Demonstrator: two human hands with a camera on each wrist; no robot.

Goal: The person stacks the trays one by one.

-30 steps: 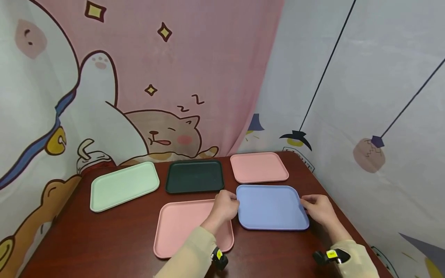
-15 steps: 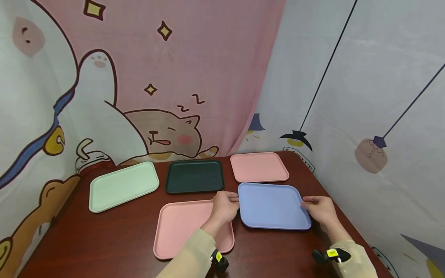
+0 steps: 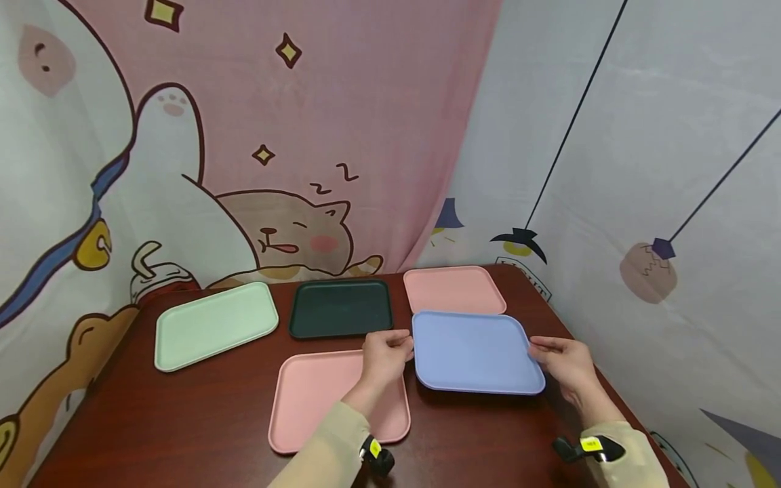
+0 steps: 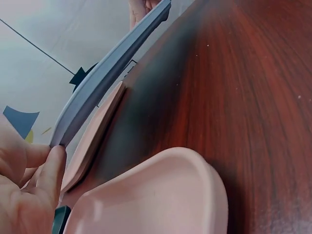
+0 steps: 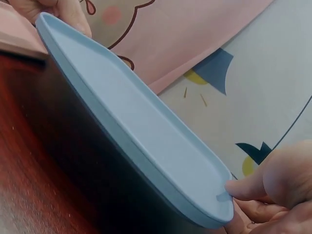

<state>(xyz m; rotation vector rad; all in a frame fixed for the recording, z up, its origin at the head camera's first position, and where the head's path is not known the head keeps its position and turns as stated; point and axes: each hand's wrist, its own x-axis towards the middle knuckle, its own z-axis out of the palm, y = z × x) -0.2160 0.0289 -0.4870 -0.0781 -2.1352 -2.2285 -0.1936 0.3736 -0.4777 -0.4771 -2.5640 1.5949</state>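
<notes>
Head view: a light-blue, shallow rectangular tray with rounded corners and a low raised rim hangs in the air above the right part of the table, between two bare hands. Left hand pinches its left short edge with thumb and fingers; right hand grips the right short edge, and the right wrist view shows the thumb on top of the rim and the fingers beneath. Both wrist views show the tray raised, with dark shadow on the tabletop below it.

Just beyond it, partly covered by its far edge in the head view, lies a pale-pink rectangular tray. To the left and nearer, a second rounded pink tray sits flat, the left forearm crossing over its right side. Far in the middle rests a dark-green rectangular tray, and at the far left a mint-green rectangular tray lies at an angle, well apart from the blue one.

All four of these rest on a dark reddish-brown, wood-grained table. Cream sleeves cover the forearms, with a small black device at each wrist. Behind hangs pink-and-white cloth printed with cartoon animals, yellow stars and lamps.
</notes>
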